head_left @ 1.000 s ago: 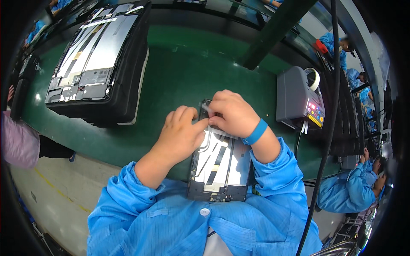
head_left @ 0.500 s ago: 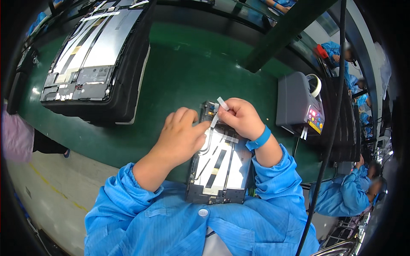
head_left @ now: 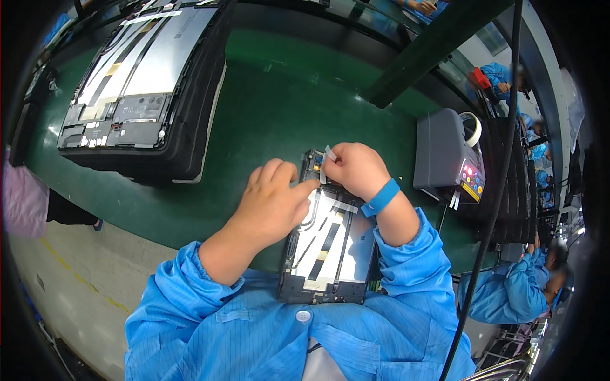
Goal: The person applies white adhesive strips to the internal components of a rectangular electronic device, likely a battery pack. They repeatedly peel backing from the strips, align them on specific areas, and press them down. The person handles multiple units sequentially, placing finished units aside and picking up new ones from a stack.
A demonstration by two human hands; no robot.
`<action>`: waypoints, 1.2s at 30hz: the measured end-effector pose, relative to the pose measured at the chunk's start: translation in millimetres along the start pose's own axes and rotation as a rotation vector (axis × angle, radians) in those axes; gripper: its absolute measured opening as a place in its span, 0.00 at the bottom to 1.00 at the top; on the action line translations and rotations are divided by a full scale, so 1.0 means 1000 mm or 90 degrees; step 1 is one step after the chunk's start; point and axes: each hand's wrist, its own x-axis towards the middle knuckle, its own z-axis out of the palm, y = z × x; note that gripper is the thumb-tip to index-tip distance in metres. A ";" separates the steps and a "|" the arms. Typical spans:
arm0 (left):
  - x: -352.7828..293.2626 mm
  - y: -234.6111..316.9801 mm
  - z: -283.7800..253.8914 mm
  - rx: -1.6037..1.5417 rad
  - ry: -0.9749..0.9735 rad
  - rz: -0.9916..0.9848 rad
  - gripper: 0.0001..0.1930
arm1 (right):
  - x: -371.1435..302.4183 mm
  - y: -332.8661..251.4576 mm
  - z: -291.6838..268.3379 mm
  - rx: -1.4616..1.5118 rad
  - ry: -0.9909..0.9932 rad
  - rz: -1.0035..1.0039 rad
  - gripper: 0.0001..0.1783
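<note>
In front of me lies an opened tablet [head_left: 360, 251], its silver back panel facing up with black cables and pale strips across it. My right hand [head_left: 359, 170], with a blue band at its wrist, pinches a short whitish strip of tape [head_left: 330, 153] over the tablet's far end. My left hand [head_left: 270, 198] is at the tablet's far left side; its index fingertip presses near the tape's lower end. The other left fingers are bent and apart, with nothing seen in them. The right fingers hide part of the tablet's far edge.
On the green table [head_left: 279, 95], a stack of black trays [head_left: 190, 136] at the left carries another opened tablet [head_left: 136, 82]. A grey tape dispenser [head_left: 445, 152] stands at the right, by a hanging black cable [head_left: 489, 216]. A dark post [head_left: 419, 63] rises beyond; people in blue work farther right.
My right hand has turned and come down closer to the tablet with the tape. The tape's lower part now lies nearer the tablet's far end. My left hand has barely shifted.
</note>
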 end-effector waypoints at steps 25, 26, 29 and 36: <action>-0.003 0.011 0.006 0.177 0.064 0.033 0.19 | -0.060 0.005 0.021 -0.228 0.158 -0.318 0.23; -0.003 0.011 0.007 0.171 0.067 0.037 0.19 | -0.063 0.000 0.024 -0.261 0.168 -0.313 0.24; -0.001 0.012 0.007 0.163 0.082 0.056 0.19 | -0.066 -0.003 0.026 -0.257 0.179 -0.306 0.24; 0.008 0.018 -0.005 0.232 0.001 0.117 0.16 | -0.085 0.023 0.005 0.148 0.293 -0.243 0.17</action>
